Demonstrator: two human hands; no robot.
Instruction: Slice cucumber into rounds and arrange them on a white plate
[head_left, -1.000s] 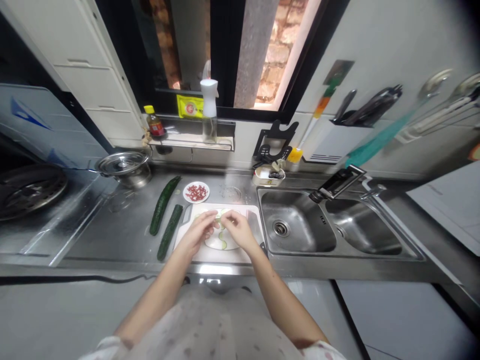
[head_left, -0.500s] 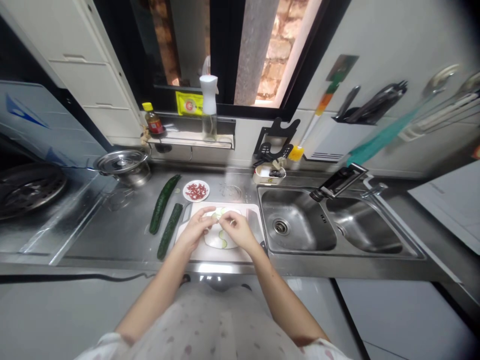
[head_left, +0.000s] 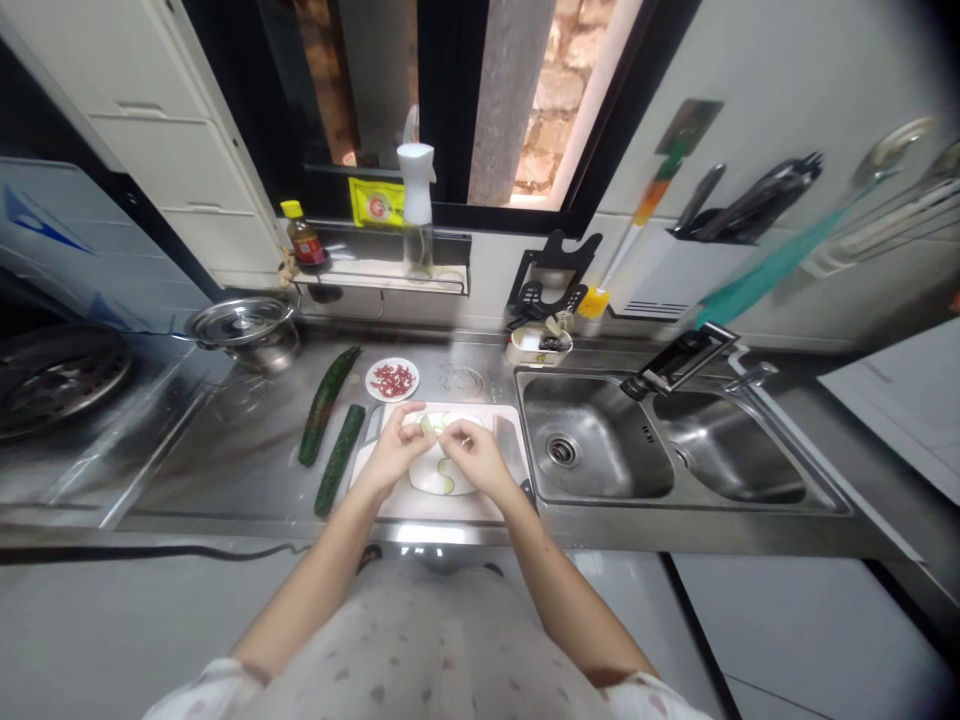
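Note:
Over a white plate (head_left: 424, 487) on the cutting board (head_left: 401, 508), my two hands meet with their fingertips nearly touching. My left hand (head_left: 395, 452) is closed in a pinch on a thin cucumber slice (head_left: 427, 425). From the other side my right hand (head_left: 477, 458) is closed too, its fingertips at the slice's edge; whether it grips that slice or another bit is too small to tell. A few pale green-edged cucumber slices (head_left: 446, 478) lie curved on the plate. Left of the board lie a whole cucumber (head_left: 327, 402) and a cut cucumber (head_left: 340, 460).
A small dish of red chopped pieces (head_left: 392, 379) stands behind the board. A double sink (head_left: 596, 440) with a black faucet (head_left: 679, 365) is to the right. A lidded steel pot (head_left: 251, 330) sits at the back left, and a shelf (head_left: 390, 278) holds bottles.
My left fingers have shifted slightly, and the cucumber slice shows more clearly between my hands. The view has moved a little; the plate and cucumbers stay put.

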